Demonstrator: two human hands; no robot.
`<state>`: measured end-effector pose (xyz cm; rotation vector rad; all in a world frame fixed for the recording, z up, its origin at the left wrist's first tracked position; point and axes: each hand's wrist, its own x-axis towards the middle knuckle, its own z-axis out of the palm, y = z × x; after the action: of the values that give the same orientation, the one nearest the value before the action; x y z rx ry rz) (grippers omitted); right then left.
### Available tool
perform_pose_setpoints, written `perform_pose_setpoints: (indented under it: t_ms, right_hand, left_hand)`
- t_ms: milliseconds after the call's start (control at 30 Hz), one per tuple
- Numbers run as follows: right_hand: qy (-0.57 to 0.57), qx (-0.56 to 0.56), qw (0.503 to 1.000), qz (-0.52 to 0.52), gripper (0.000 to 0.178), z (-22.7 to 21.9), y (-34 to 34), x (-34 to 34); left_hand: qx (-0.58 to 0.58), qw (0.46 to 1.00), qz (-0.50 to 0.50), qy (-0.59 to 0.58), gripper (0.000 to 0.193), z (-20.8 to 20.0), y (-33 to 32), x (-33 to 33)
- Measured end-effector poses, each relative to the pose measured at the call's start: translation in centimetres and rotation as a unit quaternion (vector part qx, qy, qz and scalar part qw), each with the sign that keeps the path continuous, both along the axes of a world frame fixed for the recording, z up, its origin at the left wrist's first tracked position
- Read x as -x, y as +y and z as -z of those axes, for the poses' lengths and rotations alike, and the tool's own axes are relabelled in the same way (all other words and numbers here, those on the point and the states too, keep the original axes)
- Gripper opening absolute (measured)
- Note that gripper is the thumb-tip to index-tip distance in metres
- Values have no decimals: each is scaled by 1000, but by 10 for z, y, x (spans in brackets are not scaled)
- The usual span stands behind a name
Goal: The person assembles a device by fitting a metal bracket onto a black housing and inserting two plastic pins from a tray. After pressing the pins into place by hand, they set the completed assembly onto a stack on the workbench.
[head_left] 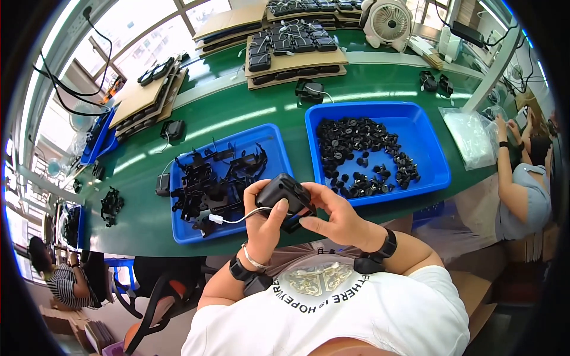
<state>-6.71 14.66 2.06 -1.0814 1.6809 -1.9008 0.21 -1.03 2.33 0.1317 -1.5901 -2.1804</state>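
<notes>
A black plastic device [282,191] with a rounded, box-like body is held up between my hands, over the front of the left tray. My left hand [265,222] grips it from the left, thumb on its lower side. A white cable with a small white connector [216,219] trails from it past the left palm. My right hand [339,218] closes on the device's right side, where a dark piece like a bracket [295,223] shows between the hands; how it joins the device is hidden. Under and beyond my hands, the left blue tray [279,142] holds black plastic brackets [205,178].
A right blue tray [436,160] holds many black knob-like parts [356,139]. Cardboard sheets [332,58] carry rows of similar devices at the back, near a fan [389,22]. Loose brackets [111,206] lie at left; clear plastic bags [469,136] at right. Other people sit at both sides.
</notes>
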Motion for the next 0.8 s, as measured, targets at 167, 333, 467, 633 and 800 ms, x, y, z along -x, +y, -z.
perform_pose_setpoints:
  t_ms: [167, 333, 467, 633, 800]
  right_hand:
    - [11, -49, 998, 35, 47, -1, 9, 8]
    - [-45, -73, 995, 41, 41, -6, 15, 9]
    - [6, -144, 989, 46, 35, -9, 14, 7]
    - [43, -93, 993, 54, 30, -10, 8, 15]
    - [-11, -71, 997, 38, 29, -1, 16, 13]
  left_hand:
    - [-58, 996, 61, -7, 56, 9, -1, 3]
    - [108, 983, 143, -49, 55, 1, -4, -3]
    - [236, 958, 150, -64, 54, -2, -7, -4]
    - [399, 911, 105, -20, 54, -4, -14, 0]
    - [281, 954, 97, -47, 55, -3, -5, -7]
